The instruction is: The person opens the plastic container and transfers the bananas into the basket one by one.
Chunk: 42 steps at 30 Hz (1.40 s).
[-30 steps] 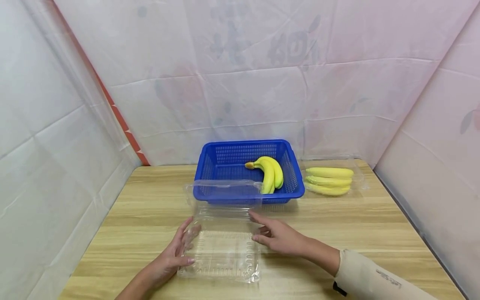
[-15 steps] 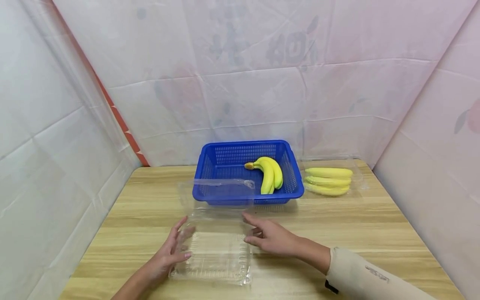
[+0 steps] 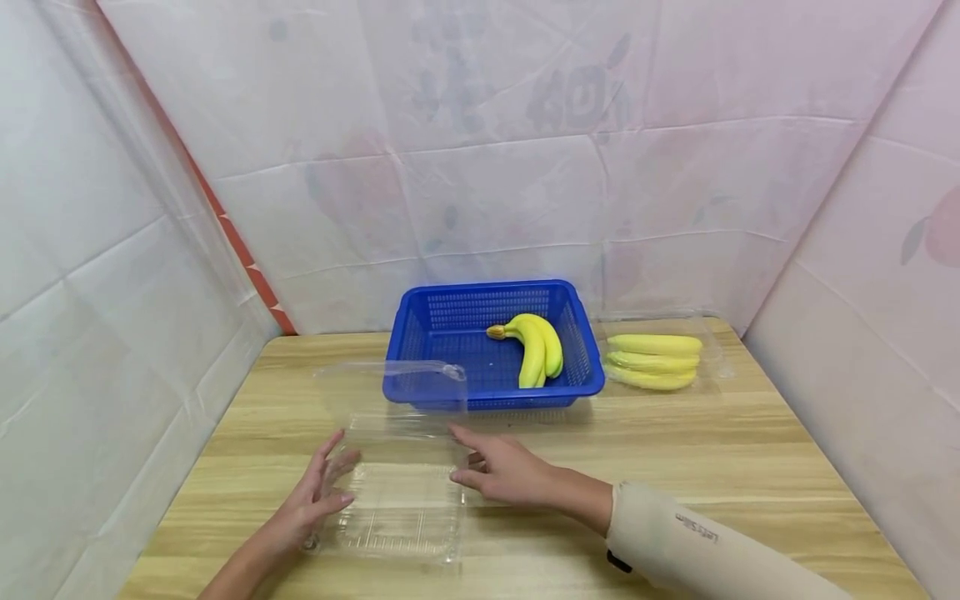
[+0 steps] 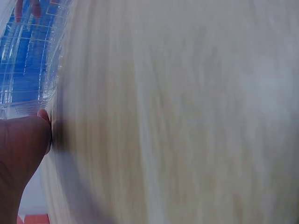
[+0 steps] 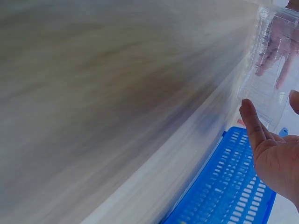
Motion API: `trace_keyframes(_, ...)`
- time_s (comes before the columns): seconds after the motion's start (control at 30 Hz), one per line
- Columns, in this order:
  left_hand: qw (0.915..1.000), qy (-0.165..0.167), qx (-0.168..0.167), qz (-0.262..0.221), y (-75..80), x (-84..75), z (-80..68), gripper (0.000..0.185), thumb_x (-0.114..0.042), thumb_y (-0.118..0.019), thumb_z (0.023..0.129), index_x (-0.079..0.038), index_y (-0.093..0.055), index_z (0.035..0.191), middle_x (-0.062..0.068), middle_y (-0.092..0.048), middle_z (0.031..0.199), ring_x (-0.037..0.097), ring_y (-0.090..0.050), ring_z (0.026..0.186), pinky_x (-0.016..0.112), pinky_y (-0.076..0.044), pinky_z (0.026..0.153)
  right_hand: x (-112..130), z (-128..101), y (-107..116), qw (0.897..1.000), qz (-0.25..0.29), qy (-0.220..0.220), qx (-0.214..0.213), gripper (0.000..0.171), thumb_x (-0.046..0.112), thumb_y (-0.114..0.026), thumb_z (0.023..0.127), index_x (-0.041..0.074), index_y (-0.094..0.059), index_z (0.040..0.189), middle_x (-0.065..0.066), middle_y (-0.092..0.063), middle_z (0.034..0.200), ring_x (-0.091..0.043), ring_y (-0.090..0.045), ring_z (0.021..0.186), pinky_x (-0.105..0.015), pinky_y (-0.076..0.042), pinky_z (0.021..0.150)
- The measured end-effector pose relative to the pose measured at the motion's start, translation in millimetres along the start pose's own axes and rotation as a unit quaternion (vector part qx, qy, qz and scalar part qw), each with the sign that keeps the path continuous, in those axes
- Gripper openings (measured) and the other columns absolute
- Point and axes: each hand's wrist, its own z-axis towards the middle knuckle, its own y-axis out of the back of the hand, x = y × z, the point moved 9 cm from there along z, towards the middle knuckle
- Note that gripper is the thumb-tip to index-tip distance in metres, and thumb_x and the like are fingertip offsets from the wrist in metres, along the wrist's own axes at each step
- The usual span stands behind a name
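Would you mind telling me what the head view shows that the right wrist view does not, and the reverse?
Only the head view shows the bananas in the blue basket, a second set of bananas in a clear box by the wall, and the left hand whole. Only the right wrist view shows the left hand's fingers through the plastic. Both share the clear clamshell box, the right hand, the basket and the wooden table.

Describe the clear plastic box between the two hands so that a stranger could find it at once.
On the wooden table, just in front of the blue basket that holds bananas, lies an open clear clamshell box. Unlike the other clear box at the far right, which holds bananas, this one is empty, its lid raised.
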Motion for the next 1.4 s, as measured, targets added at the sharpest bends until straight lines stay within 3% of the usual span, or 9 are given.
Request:
trace_keyframes(0.07, 1.0000, -0.004, 0.003, -0.006, 5.7, 0.4, -3.3, 0.090, 0.004, -0.050, 0.104, -0.009, 0.009, 0.170, -0.018, -0.041, 0.155, -0.011, -0.042, 0.138, 0.021, -0.050, 0.105, 4, 6, -4, 1.000, -0.003, 0.005, 0.000, 0.077, 0.038, -0.069, 0.105, 0.012, -0.034, 0.168, -0.012, -0.054, 0.163, -0.018, -0.076, 0.119, -0.027, -0.062, 0.097)
trace_keyframes(0.23, 0.9999, -0.008, -0.001, 0.007, 22.4, -0.3, -10.9, 0.085, 0.005, -0.047, 0.106, -0.008, 0.008, 0.170, -0.023, -0.044, 0.153, -0.012, -0.044, 0.138, 0.018, -0.047, 0.104, 14, 19, -14, 1.000, -0.014, 0.016, -0.002, 0.079, 0.039, -0.069, 0.105, 0.012, -0.033, 0.169, -0.012, -0.054, 0.162, -0.014, -0.075, 0.119, -0.026, -0.061, 0.099)
trace_keyframes(0.43, 0.9998, -0.003, -0.007, 0.018, 46.9, -0.6, -20.8, 0.081, 0.005, -0.042, 0.107, -0.011, 0.004, 0.172, -0.020, -0.046, 0.156, -0.013, -0.044, 0.140, 0.013, -0.045, 0.104, 25, 37, -26, 0.999, -0.032, 0.032, -0.004, 0.079, 0.043, -0.067, 0.105, 0.009, -0.033, 0.168, -0.012, -0.055, 0.162, -0.011, -0.074, 0.119, -0.025, -0.059, 0.104)
trace_keyframes(0.6, 0.9993, 0.033, -0.004, 0.016, 66.1, 4.1, -30.4, 0.078, 0.000, -0.037, 0.110, -0.014, 0.008, 0.172, -0.017, -0.042, 0.159, -0.013, -0.042, 0.141, 0.010, -0.039, 0.102, 36, 53, -37, 0.997, -0.057, 0.049, -0.006, 0.078, 0.043, -0.065, 0.106, 0.007, -0.033, 0.167, -0.012, -0.059, 0.158, -0.009, -0.075, 0.119, -0.024, -0.058, 0.104)
trace_keyframes(0.7, 0.9984, 0.052, -0.003, 0.024, 77.6, 6.2, -36.3, 0.075, -0.003, -0.034, 0.111, -0.016, 0.009, 0.172, -0.018, -0.041, 0.160, -0.013, -0.042, 0.140, 0.013, -0.037, 0.100, 44, 61, -42, 0.996, -0.066, 0.057, -0.008, 0.078, 0.043, -0.064, 0.107, 0.007, -0.033, 0.168, -0.012, -0.068, 0.149, -0.006, -0.075, 0.115, -0.022, -0.059, 0.101)
trace_keyframes(0.87, 0.9985, 0.051, 0.002, 0.018, 95.5, 7.4, -43.5, 0.072, -0.005, -0.029, 0.112, -0.016, 0.010, 0.172, -0.019, -0.043, 0.161, -0.012, -0.043, 0.141, 0.016, -0.037, 0.099, 53, 75, -51, 0.996, -0.071, 0.056, -0.008, 0.078, 0.045, -0.064, 0.106, 0.010, -0.032, 0.168, -0.009, -0.073, 0.141, -0.002, -0.073, 0.113, -0.021, -0.059, 0.098)
trace_keyframes(1.1, 0.9988, 0.038, 0.027, -0.012, 109.3, 8.3, -50.7, 0.065, -0.010, -0.015, 0.115, -0.016, 0.019, 0.170, -0.023, -0.041, 0.163, -0.012, -0.040, 0.143, 0.015, -0.032, 0.100, 57, 94, -61, 0.997, -0.069, 0.025, -0.010, 0.082, 0.049, -0.065, 0.105, 0.015, -0.029, 0.170, 0.001, -0.081, 0.106, 0.004, -0.063, 0.076, -0.016, -0.055, 0.073)
trace_keyframes(1.27, 0.9985, 0.051, 0.016, -0.010, 113.9, 11.1, -49.9, 0.064, -0.014, -0.015, 0.116, -0.019, 0.019, 0.170, -0.025, -0.040, 0.161, -0.014, -0.039, 0.142, 0.014, -0.032, 0.100, 56, 104, -64, 0.999, -0.046, 0.017, -0.004, 0.082, 0.042, -0.066, 0.106, 0.013, -0.024, 0.171, 0.010, -0.069, 0.079, 0.000, -0.054, 0.055, -0.018, -0.049, 0.055)
trace_keyframes(1.4, 0.9990, 0.042, 0.011, -0.005, 115.1, 9.4, -47.4, 0.064, -0.012, -0.017, 0.116, -0.018, 0.017, 0.170, -0.023, -0.041, 0.162, -0.015, -0.039, 0.143, 0.015, -0.033, 0.100, 53, 109, -63, 0.999, -0.034, 0.015, 0.001, 0.082, 0.038, -0.066, 0.107, 0.012, -0.023, 0.171, 0.011, -0.062, 0.068, -0.001, -0.049, 0.050, -0.019, -0.045, 0.050)
